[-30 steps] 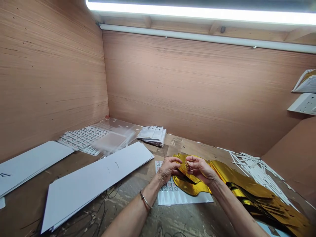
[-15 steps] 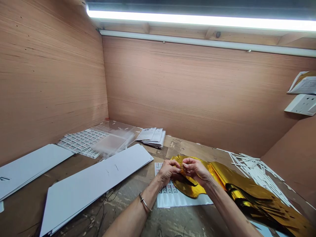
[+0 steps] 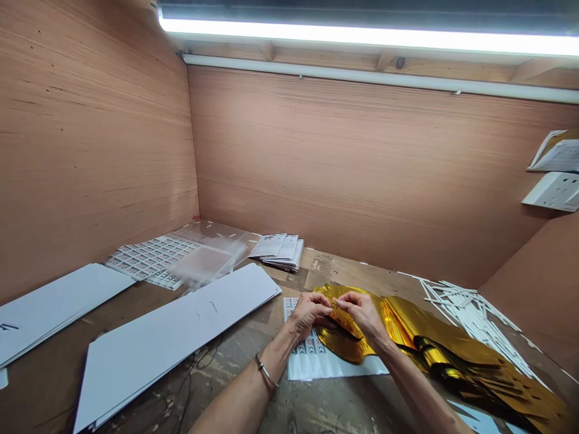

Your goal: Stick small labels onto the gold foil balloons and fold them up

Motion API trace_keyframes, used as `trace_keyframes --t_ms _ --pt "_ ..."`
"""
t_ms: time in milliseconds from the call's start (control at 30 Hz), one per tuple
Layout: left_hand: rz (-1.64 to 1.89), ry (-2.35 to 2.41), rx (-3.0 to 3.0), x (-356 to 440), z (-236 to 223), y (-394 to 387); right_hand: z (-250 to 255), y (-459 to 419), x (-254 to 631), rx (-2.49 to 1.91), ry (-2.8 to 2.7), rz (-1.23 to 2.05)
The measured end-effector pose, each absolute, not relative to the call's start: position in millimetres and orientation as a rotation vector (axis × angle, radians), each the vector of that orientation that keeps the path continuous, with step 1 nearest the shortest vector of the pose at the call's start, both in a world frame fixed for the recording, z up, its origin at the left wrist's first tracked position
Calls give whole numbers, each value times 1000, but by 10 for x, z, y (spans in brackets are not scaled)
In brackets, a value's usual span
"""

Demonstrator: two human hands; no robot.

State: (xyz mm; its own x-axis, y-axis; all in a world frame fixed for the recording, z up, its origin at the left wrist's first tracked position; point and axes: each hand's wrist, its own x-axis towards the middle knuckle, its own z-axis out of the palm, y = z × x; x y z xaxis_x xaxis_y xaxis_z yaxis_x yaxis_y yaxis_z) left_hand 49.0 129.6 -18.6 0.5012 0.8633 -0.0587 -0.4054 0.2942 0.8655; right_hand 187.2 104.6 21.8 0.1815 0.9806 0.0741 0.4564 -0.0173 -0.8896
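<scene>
Gold foil piece, one: both my hands are pinching it.
My left hand [image 3: 311, 313], wearing a bracelet [image 3: 266, 370] at the wrist, is closing thumb and fingers on the upper left part of the gold foil piece [image 3: 344, 348]; my right hand [image 3: 364, 312] is gripping just beside it, fingertips nearly meeting the left ones. The foil is lying partly over a label sheet [image 3: 335, 367] on the worktable [image 3: 253, 367]. Further stock: folded gold foil, layered [image 3: 488, 355], is spreading to the right; white sticks [image 3: 486, 322], loose, are lying behind it; two white card stacks [image 3: 181, 343] are resting at left; printed label sheets [image 3: 151, 259], clear plastic sleeves [image 3: 205, 260] and a pile of printed leaflets [image 3: 284, 250] are sitting toward the back wall [image 3: 353, 169].
</scene>
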Motion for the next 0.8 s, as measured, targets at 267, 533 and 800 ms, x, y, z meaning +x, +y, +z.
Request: trace_keyframes --t_ms 267,533,800 --pt "1051 725 760 558 -137 1295 148 1136 1918 -1726 -1172 875" --pt "989 704 857 587 -123 1294 176 1127 1801 -1774 -1128 958" --pt "997 700 870 573 -105 1287 251 1133 1722 -1842 -1193 904"
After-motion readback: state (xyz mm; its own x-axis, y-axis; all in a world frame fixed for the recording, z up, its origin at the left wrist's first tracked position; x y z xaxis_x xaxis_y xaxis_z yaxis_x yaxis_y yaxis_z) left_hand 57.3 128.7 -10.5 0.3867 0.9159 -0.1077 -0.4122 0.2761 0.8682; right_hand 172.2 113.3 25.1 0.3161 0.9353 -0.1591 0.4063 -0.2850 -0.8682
